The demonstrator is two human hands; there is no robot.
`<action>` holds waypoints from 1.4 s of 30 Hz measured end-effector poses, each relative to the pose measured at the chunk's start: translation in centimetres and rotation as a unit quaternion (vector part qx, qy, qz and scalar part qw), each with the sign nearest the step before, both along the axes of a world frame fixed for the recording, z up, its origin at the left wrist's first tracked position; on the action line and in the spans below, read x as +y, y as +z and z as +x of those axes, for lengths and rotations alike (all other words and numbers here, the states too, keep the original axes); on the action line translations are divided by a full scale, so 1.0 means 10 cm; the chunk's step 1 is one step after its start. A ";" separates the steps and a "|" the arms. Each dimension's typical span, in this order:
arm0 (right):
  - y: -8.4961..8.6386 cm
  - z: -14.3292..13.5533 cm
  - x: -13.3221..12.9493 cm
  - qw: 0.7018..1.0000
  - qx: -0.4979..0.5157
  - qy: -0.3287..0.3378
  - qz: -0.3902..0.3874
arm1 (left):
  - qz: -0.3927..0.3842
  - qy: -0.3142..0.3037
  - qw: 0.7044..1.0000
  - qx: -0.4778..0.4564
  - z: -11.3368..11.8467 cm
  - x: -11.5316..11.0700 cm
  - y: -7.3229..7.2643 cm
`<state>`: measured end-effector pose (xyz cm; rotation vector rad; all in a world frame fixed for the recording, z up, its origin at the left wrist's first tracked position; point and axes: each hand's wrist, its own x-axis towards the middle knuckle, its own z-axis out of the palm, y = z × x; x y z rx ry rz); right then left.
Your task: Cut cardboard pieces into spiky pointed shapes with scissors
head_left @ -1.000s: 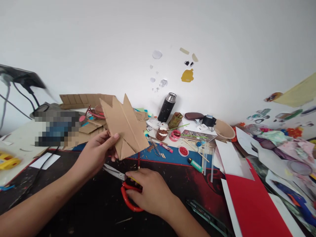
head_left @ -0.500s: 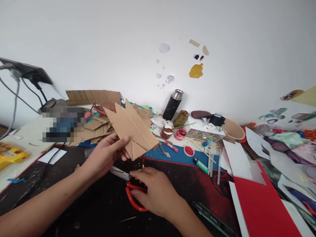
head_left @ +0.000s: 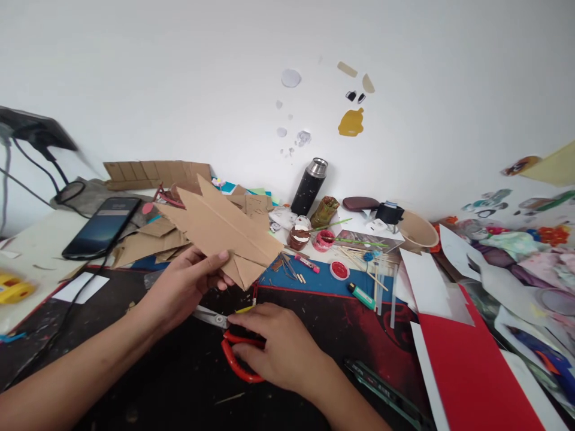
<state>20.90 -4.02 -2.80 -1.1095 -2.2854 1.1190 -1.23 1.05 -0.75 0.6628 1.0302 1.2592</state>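
Note:
My left hand (head_left: 193, 281) pinches a brown cardboard piece (head_left: 229, 230) between thumb and fingers, holding it up above the dark mat. Pointed spikes are cut along its far left end, and a slit or fold marks its near corner. Below it, my right hand (head_left: 283, 344) grips the scissors (head_left: 240, 365) by their red handles. The scissors lie low over the mat, and their metal blades point left, partly under my left wrist. A thin yellow item (head_left: 245, 309) shows beside my right fingertips; its kind is unclear.
Cardboard scraps (head_left: 153, 242) and a phone (head_left: 103, 227) lie at the left. Behind stand a black flask (head_left: 309, 188) and paint jars (head_left: 299, 235). A green-cased cutter (head_left: 381, 389) and a red sheet (head_left: 476, 365) lie at the right, a basin (head_left: 420, 230) further back.
The cardboard piece has tilted further left and flatter in my left hand. My right hand keeps its grip on the scissors. The whole view has shifted slightly.

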 end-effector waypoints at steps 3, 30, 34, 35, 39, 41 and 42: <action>0.01 0.00 0.00 0.999 0.041 0.006 -0.001 | -0.003 -0.004 1.000 0.001 0.01 0.00 0.02; -0.04 -0.04 0.10 0.885 0.320 -0.187 -0.282 | 0.023 -0.051 0.997 0.049 0.07 -0.10 -0.03; -0.02 -0.06 0.11 0.868 0.347 -0.198 -0.295 | 0.034 -0.058 0.996 0.051 0.11 -0.12 -0.05; -0.03 -0.06 0.11 0.862 0.354 -0.199 -0.302 | 0.034 -0.060 0.996 0.050 0.11 -0.13 -0.06; -0.05 -0.06 0.12 0.848 0.370 -0.204 -0.319 | 0.038 -0.088 0.994 0.045 0.09 -0.12 -0.09; -0.06 -0.05 0.12 0.844 0.376 -0.203 -0.324 | 0.039 -0.096 0.994 0.037 0.08 -0.12 -0.09; -0.06 -0.05 0.12 0.842 0.380 -0.201 -0.327 | 0.038 -0.098 0.994 0.030 0.07 -0.12 -0.09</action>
